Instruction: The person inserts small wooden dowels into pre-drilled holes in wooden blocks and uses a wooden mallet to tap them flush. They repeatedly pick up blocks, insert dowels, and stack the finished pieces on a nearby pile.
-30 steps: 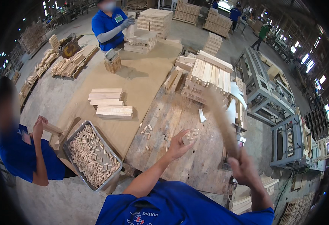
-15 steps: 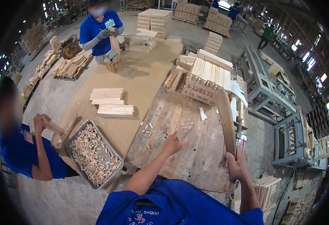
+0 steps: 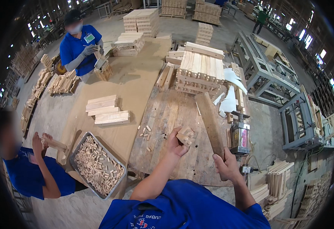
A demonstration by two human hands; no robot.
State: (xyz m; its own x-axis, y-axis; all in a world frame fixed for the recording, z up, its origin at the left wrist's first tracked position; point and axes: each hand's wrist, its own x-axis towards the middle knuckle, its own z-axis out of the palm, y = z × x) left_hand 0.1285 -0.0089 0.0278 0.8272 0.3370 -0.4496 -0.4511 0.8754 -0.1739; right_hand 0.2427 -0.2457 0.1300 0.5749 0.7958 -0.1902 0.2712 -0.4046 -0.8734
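Observation:
My left hand (image 3: 176,144) is closed around a pale wooden piece (image 3: 186,136), its end toward me with light round spots that look like dowels. My right hand (image 3: 229,166) grips the lower end of a long, flat wooden board (image 3: 209,124), which slants up and left over the workbench (image 3: 167,118). A gap separates the board from the piece in my left hand. Several loose dowels (image 3: 146,133) lie left of that piece. The grey tray (image 3: 124,176), heaped with dowels (image 3: 94,160), stands farther left.
A stack of wooden rails (image 3: 201,66) with pegged ends stands at the bench's far side. Beside my right hand is a metal clamp cylinder (image 3: 240,138). Cut rails (image 3: 108,110) lie on the brown sheet (image 3: 136,82). Two co-workers (image 3: 41,168) (image 3: 79,49) handle wood at left.
My right hand has swung the board leftward, closer to the piece in my left hand. That piece is turned and less blurred. The whole view has shifted slightly.

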